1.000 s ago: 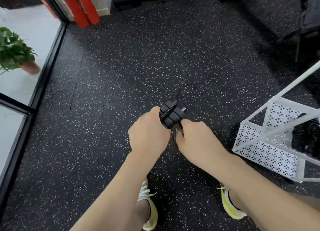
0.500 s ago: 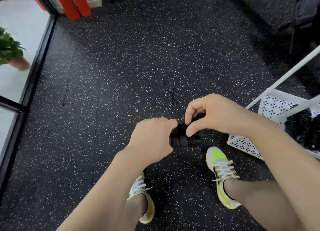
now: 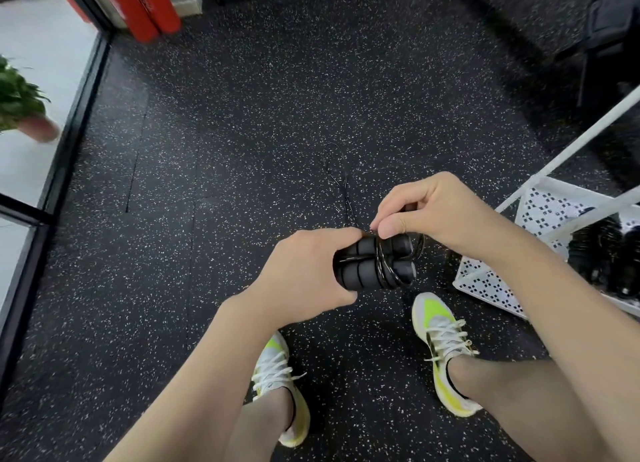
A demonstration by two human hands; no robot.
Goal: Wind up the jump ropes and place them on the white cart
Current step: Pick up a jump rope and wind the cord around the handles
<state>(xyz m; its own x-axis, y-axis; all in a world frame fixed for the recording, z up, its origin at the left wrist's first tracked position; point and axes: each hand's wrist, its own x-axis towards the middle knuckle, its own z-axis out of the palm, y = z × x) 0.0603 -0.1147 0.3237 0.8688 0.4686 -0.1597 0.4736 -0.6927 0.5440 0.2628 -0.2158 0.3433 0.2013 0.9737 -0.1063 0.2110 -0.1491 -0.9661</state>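
Jump rope handles (image 3: 374, 265), two black foam grips side by side, sit bundled in front of the person, with several turns of thin black cord (image 3: 385, 264) already looped round their middle. The left hand (image 3: 304, 274) is wrapped round the near ends of the handles, holding the pair level. The right hand (image 3: 429, 208), which a second ago was low beside the bundle, has swung over the top and now pinches the cord between thumb and fingertips just above the wraps, so another turn has gone on. Only a short tail of rope (image 3: 337, 174) trails on the speckled floor (image 3: 242, 132) beyond the hands, so by my judgement the winding is nearly done. Off to the right stands the white cart (image 3: 485, 281), its perforated basket near the right foot, with dark items inside that are too blurred to identify.
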